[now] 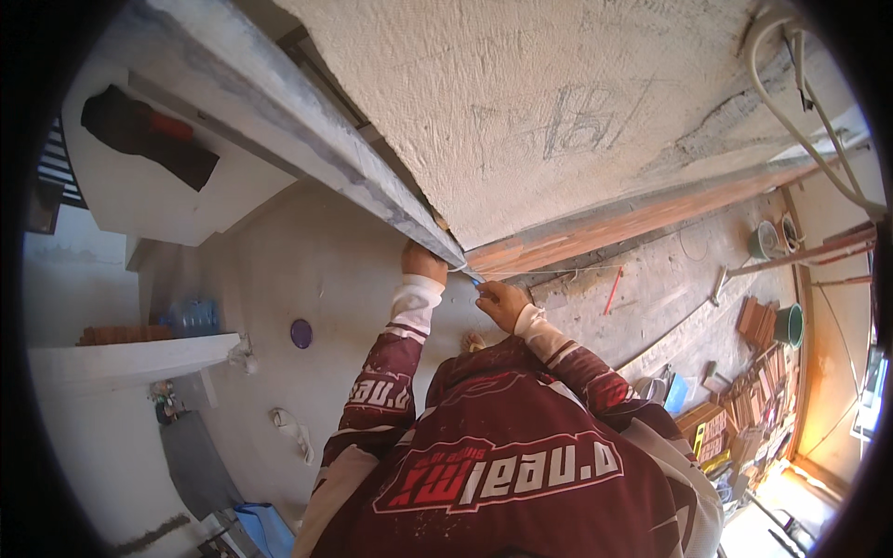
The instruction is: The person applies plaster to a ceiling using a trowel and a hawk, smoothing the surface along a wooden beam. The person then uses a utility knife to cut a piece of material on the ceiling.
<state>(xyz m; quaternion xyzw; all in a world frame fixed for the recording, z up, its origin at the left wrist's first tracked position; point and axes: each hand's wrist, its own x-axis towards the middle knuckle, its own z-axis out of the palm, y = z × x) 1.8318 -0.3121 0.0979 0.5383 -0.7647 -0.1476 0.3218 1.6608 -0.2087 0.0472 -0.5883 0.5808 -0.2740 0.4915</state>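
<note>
A long grey straight bar (pixel 372 191), smeared with mortar, slants from the upper left to the corner of a rough plastered wall (pixel 558 112). My left hand (pixel 423 262) is against the bar's lower end, its fingers hidden behind it. My right hand (pixel 503 305) is closed, with fingers pinched on a small blue thing (pixel 475 278) just below that end; its kind is not clear. Pale string (pixel 457 269) shows at the bar's end, and a thin line runs right from there, along the row of red bricks (pixel 595 244) under the wall.
Stacked bricks (pixel 744 400), a green bucket (pixel 789 325) and a long pale board (pixel 674 337) lie to the right. A red stick (pixel 613 290) is on the floor. At left are a ledge (pixel 149 356) with bricks and bottles, and a purple round lid (pixel 300 333). Cables (pixel 772 84) hang upper right.
</note>
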